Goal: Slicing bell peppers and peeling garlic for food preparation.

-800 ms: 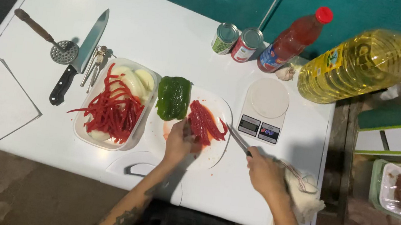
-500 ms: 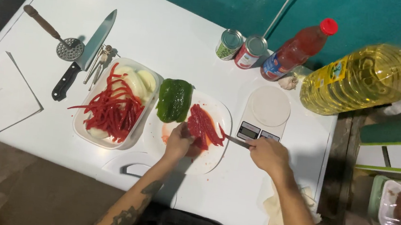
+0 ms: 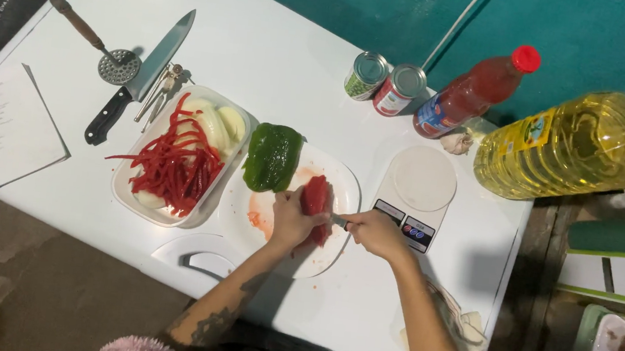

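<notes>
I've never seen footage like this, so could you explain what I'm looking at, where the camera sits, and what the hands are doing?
No machine here: a person wears a camera on the head, looking down at their own two hands over a white table. The left hand steadies a red pepper piece on a white plate; the right hand holds a small knife, mostly hidden. Beside them lie a green pepper, a tray of red strips, a large knife, a kitchen scale, two cans, a red bottle and an oil bottle.

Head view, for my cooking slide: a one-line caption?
Left hand steadies a red pepper on a white plate; right hand cuts it.
</notes>
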